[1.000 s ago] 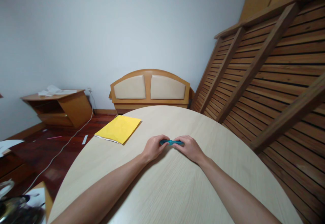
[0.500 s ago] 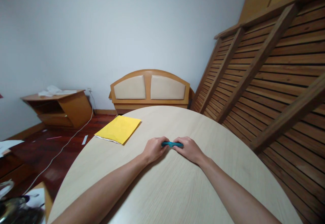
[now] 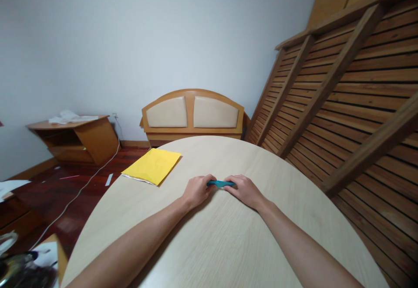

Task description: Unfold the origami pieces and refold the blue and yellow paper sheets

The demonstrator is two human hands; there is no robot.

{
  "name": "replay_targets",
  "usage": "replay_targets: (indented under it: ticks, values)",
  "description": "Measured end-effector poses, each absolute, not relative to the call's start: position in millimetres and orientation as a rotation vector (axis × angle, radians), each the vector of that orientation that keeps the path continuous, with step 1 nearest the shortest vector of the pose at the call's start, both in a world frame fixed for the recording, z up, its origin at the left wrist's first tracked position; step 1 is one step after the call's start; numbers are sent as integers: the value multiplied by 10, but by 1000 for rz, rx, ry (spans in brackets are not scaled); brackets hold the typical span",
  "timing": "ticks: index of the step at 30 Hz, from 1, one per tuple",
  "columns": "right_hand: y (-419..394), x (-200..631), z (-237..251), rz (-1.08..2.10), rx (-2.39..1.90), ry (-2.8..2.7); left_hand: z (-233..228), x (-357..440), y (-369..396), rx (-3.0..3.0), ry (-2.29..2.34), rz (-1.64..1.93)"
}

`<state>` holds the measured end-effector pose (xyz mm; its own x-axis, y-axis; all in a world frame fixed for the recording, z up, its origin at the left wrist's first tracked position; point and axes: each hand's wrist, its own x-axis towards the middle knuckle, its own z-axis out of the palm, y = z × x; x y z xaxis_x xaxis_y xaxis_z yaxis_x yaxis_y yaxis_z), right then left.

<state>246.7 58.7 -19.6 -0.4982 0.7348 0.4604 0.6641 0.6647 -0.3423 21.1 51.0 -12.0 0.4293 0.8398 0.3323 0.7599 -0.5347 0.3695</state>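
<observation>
A small teal, flat-looking object [image 3: 220, 184] spans the gap between my two hands, just above or on the table; its exact kind I cannot make out. My left hand [image 3: 198, 190] pinches its left end, thumb below and fingers on top. At the other end my right hand [image 3: 244, 191] grips it the same way. Both ends are partly hidden by the fingers. The round pale wood-grain table [image 3: 222, 244] lies under both hands and forearms.
A yellow padded envelope [image 3: 152, 166] lies on the table's left side. Beyond the table stands a headboard [image 3: 190, 111] by the wall. A slatted wooden frame [image 3: 346, 118] leans at the right. A low cabinet [image 3: 94, 142] and a white cable [image 3: 75, 198] are at left.
My hands have drawn very slightly apart, and a little more of the teal object shows between them. The yellow envelope has stayed in place.
</observation>
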Motion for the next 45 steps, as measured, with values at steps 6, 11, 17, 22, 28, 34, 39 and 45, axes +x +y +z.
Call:
replay_targets:
  ticks: [6, 11, 17, 22, 28, 34, 39, 45]
  values:
    - [561, 2436, -164, 93, -1062, -2315, -109, 219, 506, 2531, 1414, 715]
    - [516, 2359, -137, 22, -1023, -2357, -134, 231, 514, 2607, 1397, 646]
    - [522, 2349, -142, -20, -1029, -2405, -114, 241, 498, 2678, 1398, 602]
    - [533, 2360, -150, -1, -1030, -2387, -59, 253, 476, 2701, 1429, 577]
    - [518, 2361, -147, 16, -1015, -2379, -45, 254, 462, 2720, 1455, 497]
    - [496, 2369, -135, 48, -985, -2359, -71, 238, 482, 2713, 1468, 476]
    - [509, 2370, -143, 71, -943, -2330, -112, 230, 507, 2652, 1496, 515]
    - [540, 2389, -148, 66, -926, -2300, -156, 232, 518, 2654, 1429, 565]
